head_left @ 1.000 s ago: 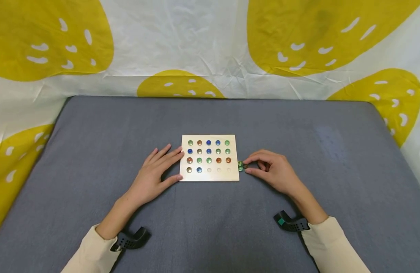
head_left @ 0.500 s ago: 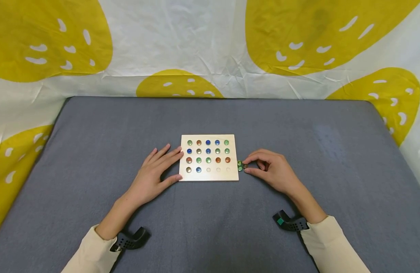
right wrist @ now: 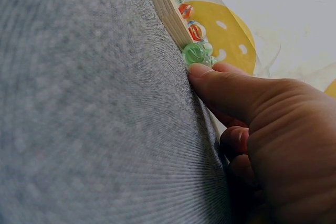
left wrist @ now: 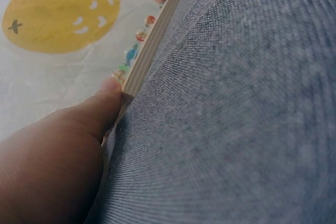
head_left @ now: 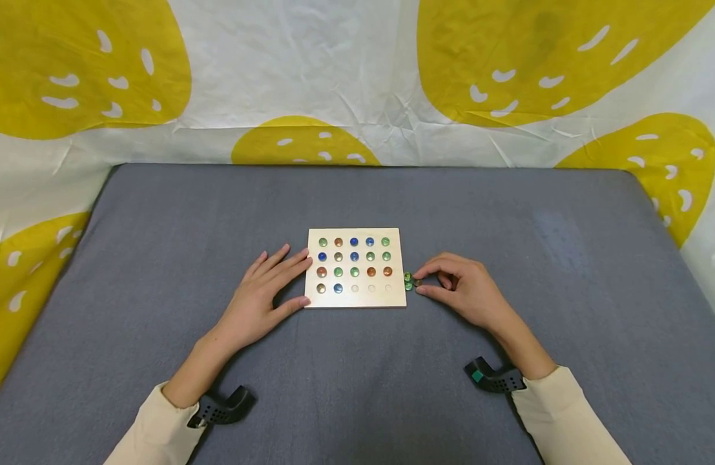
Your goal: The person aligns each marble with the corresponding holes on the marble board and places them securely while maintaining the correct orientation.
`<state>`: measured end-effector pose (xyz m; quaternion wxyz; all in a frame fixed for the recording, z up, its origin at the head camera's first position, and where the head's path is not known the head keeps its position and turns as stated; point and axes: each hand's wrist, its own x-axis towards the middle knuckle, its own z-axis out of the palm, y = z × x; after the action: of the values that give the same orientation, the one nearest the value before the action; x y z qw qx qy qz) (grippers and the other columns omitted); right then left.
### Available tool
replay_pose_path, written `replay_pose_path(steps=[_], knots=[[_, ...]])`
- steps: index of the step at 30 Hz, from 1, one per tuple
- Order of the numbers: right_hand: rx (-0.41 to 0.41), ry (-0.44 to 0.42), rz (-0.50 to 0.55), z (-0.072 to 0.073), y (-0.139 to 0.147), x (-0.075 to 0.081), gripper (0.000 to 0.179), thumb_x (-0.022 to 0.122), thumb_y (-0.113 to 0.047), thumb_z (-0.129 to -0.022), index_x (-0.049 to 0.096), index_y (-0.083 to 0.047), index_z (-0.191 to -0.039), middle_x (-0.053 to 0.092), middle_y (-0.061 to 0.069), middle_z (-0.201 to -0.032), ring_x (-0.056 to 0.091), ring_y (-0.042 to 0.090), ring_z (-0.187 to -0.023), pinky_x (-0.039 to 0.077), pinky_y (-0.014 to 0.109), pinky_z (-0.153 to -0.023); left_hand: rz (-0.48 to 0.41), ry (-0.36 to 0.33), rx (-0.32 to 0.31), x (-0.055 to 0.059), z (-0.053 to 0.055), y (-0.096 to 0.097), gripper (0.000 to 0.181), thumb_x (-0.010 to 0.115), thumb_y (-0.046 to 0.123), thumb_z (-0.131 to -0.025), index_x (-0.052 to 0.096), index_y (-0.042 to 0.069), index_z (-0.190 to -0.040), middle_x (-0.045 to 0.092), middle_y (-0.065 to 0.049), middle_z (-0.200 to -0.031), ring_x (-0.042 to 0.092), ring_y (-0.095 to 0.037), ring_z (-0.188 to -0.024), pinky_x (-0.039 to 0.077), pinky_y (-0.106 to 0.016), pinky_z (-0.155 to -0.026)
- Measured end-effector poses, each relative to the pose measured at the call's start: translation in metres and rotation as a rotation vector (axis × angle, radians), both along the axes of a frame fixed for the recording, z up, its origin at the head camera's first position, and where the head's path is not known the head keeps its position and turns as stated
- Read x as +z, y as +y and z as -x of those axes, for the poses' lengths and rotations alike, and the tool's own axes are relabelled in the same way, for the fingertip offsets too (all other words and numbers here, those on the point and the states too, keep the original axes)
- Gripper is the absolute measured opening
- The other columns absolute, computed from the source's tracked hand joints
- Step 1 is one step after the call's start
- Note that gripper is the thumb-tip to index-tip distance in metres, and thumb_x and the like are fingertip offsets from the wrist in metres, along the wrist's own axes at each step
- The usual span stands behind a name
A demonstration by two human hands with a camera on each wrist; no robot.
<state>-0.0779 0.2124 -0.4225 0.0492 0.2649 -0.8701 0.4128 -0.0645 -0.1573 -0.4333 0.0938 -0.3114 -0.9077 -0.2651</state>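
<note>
A pale wooden board [head_left: 365, 300] lies on the grey cloth, with rows of green, blue, orange and brownish glass marbles in its hollows. In the front row, three hollows at the right hold no marble. My left hand [head_left: 258, 303] has its fingers spread, thumb and fingertips at the board's left edge. Two green marbles [head_left: 408, 286] sit against the right edge of the board. Beside them, my right hand [head_left: 464, 290] pinches a brownish marble [head_left: 417, 282] between thumb and index finger, mostly hidden by the fingertips. In the right wrist view, a green marble [right wrist: 194, 54] shows right at the thumb tip.
Grey cloth [head_left: 357, 374] covers the table. Behind it and at the sides hangs a white curtain [head_left: 310, 64] with yellow shapes. Each wrist wears a black camera mount, the left one [head_left: 223, 408] and the right one [head_left: 495, 378] both close over the cloth.
</note>
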Motion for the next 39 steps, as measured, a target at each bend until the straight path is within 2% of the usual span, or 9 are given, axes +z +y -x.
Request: replay_pose_path(steps=[23,39], knots=[[-0.005,-0.008,-0.016,0.0012,-0.0002,0.0028,0.019,0.079,-0.015,-0.080,0.072,-0.024,-0.096,0.053,-0.011,-0.074,0.040,0.006,-0.057,0.034,0.023,-0.052,-0.008,-0.005,0.005,0.0020,0.0028,0.0004,0.065,0.070,0.034,-0.087,0.046,0.015,-0.144,0.040,-0.001,-0.149,0.024,-0.029,-0.141,0.011,-0.053,-0.112],[-0.006,-0.002,0.017,-0.0016,-0.0002,-0.0003,0.019,0.079,-0.012,-0.080,0.074,-0.022,-0.095,0.059,-0.011,-0.080,0.044,0.007,-0.057,0.036,0.021,-0.051,-0.010,-0.007,0.001,0.0004,-0.0003,0.0003,0.065,0.070,0.035,-0.087,0.046,0.015,-0.144,0.040,-0.001,-0.149,0.024,-0.029,-0.141,0.011,-0.053,-0.112]])
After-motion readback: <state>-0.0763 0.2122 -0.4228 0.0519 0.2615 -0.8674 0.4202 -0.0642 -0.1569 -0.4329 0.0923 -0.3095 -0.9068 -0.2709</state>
